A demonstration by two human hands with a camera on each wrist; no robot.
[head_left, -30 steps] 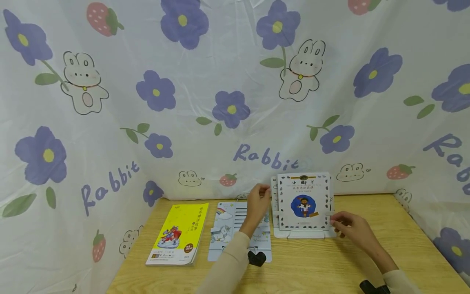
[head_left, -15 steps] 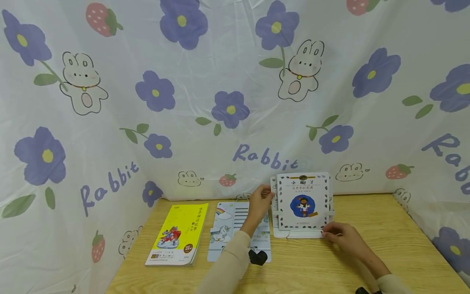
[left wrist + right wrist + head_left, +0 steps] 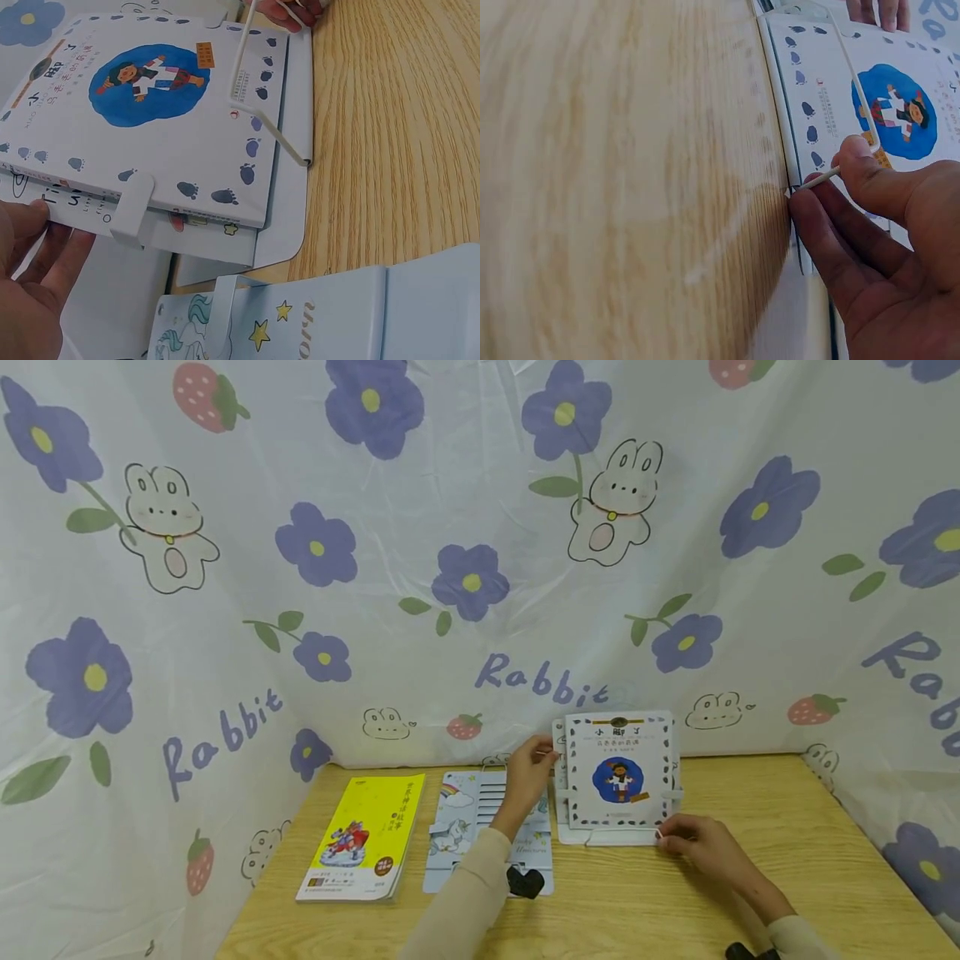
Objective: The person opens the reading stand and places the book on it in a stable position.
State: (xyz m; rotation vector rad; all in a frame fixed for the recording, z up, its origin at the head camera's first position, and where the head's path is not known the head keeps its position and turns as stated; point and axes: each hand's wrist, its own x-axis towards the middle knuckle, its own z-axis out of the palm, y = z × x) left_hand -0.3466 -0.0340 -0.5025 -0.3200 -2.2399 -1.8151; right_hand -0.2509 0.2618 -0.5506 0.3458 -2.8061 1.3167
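Note:
A white picture book (image 3: 619, 735) with a blue round picture leans upright on a white book stand (image 3: 572, 837) at the table's back right. My left hand (image 3: 531, 772) pinches the left edge of the stand's back panel between thumb and fingers. At the stand's lower right corner, my right hand (image 3: 705, 847) pinches the white wire page holder (image 3: 852, 71), which crosses the front of the book's lower part. In the left wrist view a side clip (image 3: 133, 206) reaches over the book's edge, near my left fingers.
A second, light blue unicorn book stand (image 3: 450, 814) lies to the left, partly under my left forearm. Farther left on the wooden table (image 3: 615, 910) lies a yellow book (image 3: 386, 814). A patterned curtain (image 3: 405, 668) hangs right behind the table.
My right hand has moved from the book's right edge down and left to the wire at the stand's lower corner. The left hand has shifted slightly right onto the stand's edge.

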